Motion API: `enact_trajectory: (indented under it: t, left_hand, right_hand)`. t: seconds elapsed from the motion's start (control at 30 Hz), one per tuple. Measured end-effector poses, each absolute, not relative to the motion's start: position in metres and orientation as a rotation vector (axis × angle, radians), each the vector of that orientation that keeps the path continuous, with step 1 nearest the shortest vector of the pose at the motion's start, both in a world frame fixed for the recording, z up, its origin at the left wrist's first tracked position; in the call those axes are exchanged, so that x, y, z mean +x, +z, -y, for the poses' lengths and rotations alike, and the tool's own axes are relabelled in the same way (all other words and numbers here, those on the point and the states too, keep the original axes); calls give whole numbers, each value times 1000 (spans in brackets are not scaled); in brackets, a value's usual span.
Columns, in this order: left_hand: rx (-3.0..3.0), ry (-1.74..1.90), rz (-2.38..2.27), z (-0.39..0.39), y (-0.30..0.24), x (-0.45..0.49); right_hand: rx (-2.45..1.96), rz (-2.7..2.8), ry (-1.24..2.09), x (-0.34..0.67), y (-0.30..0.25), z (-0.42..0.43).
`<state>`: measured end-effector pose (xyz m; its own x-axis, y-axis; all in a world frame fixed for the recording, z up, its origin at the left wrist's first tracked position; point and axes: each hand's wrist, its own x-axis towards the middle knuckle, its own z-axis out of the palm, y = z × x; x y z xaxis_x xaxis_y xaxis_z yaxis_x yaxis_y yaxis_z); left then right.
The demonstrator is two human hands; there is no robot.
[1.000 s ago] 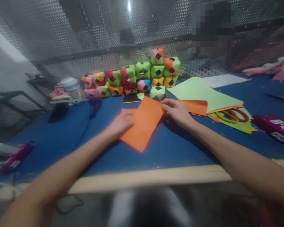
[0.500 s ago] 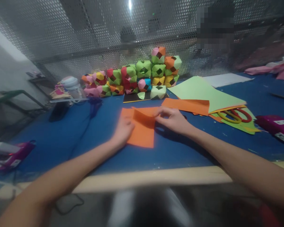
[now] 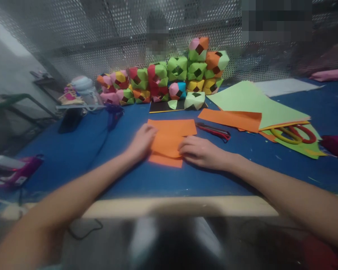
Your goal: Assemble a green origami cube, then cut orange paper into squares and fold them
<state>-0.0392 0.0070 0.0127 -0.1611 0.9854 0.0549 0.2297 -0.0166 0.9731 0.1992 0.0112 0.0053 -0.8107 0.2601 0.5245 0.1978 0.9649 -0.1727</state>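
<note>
On the blue tabletop in front of me lies a sheet of orange paper [image 3: 167, 144], with a flap bent down towards me over its lower part. My left hand [image 3: 142, 141] is closed at the sheet's left edge, fingers curled on the paper. At the right side, my right hand [image 3: 201, 153] pinches the flap's lower corner; its fingertips are partly hidden against the paper. Just beyond my right hand rests a red and black cutter-like tool [image 3: 214, 131]. Behind it is an orange paper strip [image 3: 233, 118].
Stacked folded-paper balls [image 3: 177, 69] stand at the back before a perforated metal screen [image 3: 101, 48]. Pale green sheets [image 3: 256, 105] lie right, near yellow and red scissor-like handles [image 3: 287, 135]. Purple devices [image 3: 336, 145] sit at both sides. A pale table edge [image 3: 186, 206] runs nearest me.
My right hand has drawn the raised flap of the orange paper down towards me, so it lies over the lower part. The red and black tool has come into view.
</note>
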Motion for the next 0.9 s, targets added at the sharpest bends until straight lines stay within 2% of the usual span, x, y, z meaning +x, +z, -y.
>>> enact_trajectory:
  t: [0.37,0.9]
  left_hand:
    - [1551,962,-1569,-5,26,-41]
    - [1732,876,-1500,-8,20,-43]
  right_hand:
    - [-260,2697,81,196,6,-1]
    - [-197,2752,123,200,16,4]
